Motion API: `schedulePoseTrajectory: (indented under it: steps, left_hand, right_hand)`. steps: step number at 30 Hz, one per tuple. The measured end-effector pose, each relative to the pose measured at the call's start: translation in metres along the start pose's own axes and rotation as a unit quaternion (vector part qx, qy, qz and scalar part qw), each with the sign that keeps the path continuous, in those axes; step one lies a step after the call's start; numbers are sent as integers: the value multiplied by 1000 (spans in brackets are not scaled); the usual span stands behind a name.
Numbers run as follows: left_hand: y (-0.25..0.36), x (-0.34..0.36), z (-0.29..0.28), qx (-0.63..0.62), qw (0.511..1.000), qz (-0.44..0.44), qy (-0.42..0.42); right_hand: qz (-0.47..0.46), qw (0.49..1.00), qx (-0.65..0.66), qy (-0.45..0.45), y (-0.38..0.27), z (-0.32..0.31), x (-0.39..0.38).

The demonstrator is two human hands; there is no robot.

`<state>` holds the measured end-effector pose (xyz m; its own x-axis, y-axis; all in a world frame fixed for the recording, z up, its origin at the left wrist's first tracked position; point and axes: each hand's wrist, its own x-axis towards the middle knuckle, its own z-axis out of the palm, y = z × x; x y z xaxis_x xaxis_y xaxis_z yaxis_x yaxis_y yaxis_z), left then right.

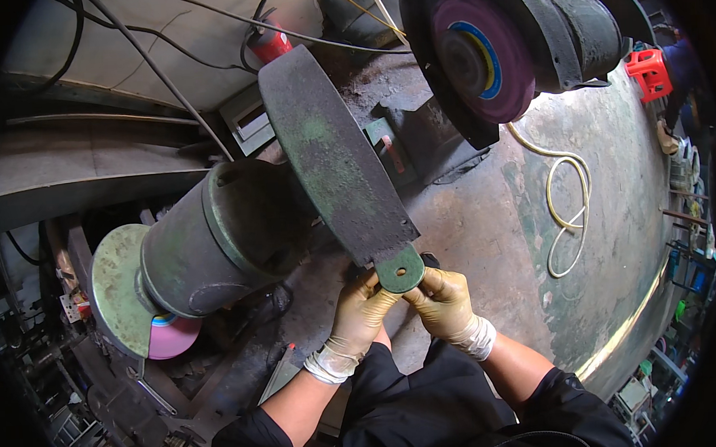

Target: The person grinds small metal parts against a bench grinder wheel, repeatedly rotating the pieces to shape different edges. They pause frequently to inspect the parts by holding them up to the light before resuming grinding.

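Both my hands wear thin, yellowish disposable gloves and meet at the lower end of a bench grinder's dark wheel guard [334,144]. Between them is a green metal piece [401,271] with a rounded end and a small hole. My left hand [356,314] is closed on its left edge, thumb along the side. On the opposite edge my right hand [445,301] is closed in the same way. The far end of the piece is hidden under the guard, as are some fingertips. The grinder's motor housing [201,236] extends left from the guard.
At the housing's other end a pink grinding wheel [174,337] shows below its round cover. Another grinder with a purple wheel [483,55] stands at upper right. A pale hose [551,205] coils on the floor. A fire extinguisher [270,43] and a red stool [648,75] stand farther off, a person beside the stool.
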<state>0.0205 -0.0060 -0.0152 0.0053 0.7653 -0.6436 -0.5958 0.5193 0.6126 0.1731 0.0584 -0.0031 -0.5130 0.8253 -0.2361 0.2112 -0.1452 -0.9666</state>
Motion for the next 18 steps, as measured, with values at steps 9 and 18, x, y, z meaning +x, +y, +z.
schedulePoseTrajectory:
  steps: [9,18]
  left_hand:
    - [-6,3,-6,-9,1000,21,-4]
    - [-3,4,-3,-30,999,28,-6]
  right_hand:
    - [-30,999,-17,30,8,4,0]
    - [-21,999,-16,24,4,3,0]
